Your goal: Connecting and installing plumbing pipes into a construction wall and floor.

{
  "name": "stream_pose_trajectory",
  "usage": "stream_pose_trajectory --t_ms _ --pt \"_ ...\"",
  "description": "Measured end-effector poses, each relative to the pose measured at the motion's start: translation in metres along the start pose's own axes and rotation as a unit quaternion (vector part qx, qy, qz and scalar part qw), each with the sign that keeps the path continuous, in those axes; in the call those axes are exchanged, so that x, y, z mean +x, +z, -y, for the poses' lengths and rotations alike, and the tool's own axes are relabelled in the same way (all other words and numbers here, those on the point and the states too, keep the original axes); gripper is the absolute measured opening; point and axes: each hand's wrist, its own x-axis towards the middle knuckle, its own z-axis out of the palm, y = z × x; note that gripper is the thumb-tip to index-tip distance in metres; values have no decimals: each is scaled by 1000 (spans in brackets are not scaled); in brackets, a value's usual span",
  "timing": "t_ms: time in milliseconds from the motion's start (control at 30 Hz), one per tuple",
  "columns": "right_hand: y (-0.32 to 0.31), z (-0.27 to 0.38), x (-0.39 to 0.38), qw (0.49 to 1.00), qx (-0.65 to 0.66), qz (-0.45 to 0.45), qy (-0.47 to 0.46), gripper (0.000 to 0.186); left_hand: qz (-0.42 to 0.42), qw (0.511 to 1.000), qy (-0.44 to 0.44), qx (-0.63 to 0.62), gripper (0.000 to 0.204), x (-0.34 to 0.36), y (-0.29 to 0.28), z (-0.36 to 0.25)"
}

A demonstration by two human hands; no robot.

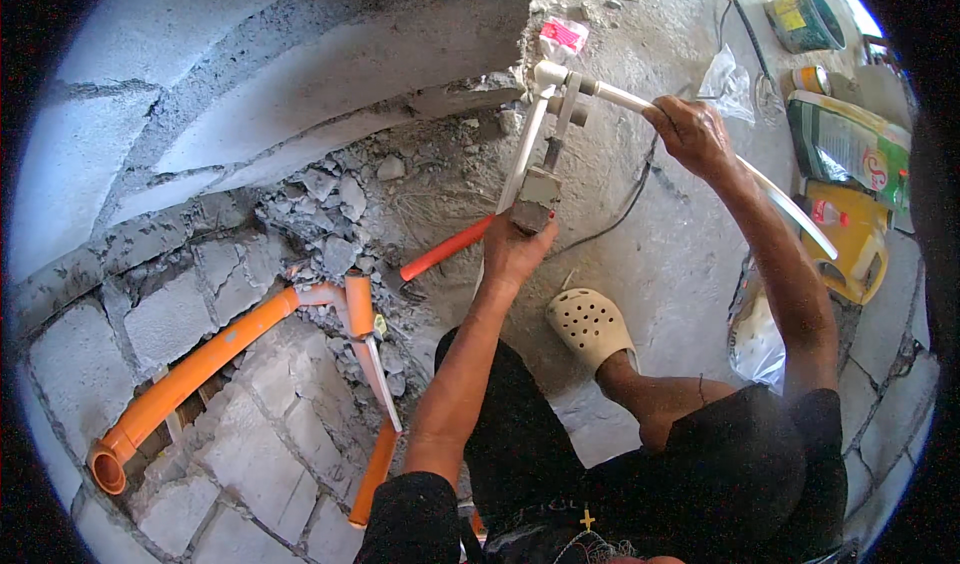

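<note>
My right hand [692,139] is closed around a long white plastic pipe [775,192]. Its far end meets a white elbow-shaped fitting [548,74], from which a second white pipe [522,154] slants down past my left hand. That left hand [516,249] grips the lower end of a tool with a grey block-shaped body [538,192], a dark neck and a flat metal bar [567,99]. The bar stands close beside the fitting; whether they touch I cannot tell. A red tube [445,248] extends leftward from beside my left fingers, its near end hidden.
Orange drain pipes [205,369] run through broken blockwork at left, beside rubble [340,199]. A concrete slab [350,94] rises at upper left. On the right are a bucket [805,21], a yellow jug [850,239] and plastic bags. A black cable [630,204] crosses the floor.
</note>
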Motion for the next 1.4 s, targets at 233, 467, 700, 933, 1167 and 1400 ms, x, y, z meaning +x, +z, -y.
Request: stream_pose_trajectory --t_ms 233,467,700,933,1167,1400 --pt "0 -3 1 1000 15 -5 -8 30 2 1000 4 -9 31 -2 -2 -2" --pt "-6 2 0 1000 17 -5 -9 28 15 999 -22 -23 28 -6 -5 -21" --pt "-3 -5 -4 1000 6 -1 -4 29 23 1000 -14 -6 27 -3 -4 -13" --pt "-8 -22 -18 1000 -5 -8 19 27 18 999 -32 11 30 -3 -4 -14" --pt "-12 -31 -35 998 -8 26 50 26 9 999 -23 32 33 -2 -2 -11" --pt "-31 -55 -70 995 -29 -42 90 28 76 983 -4 166 36 -22 23 -23"
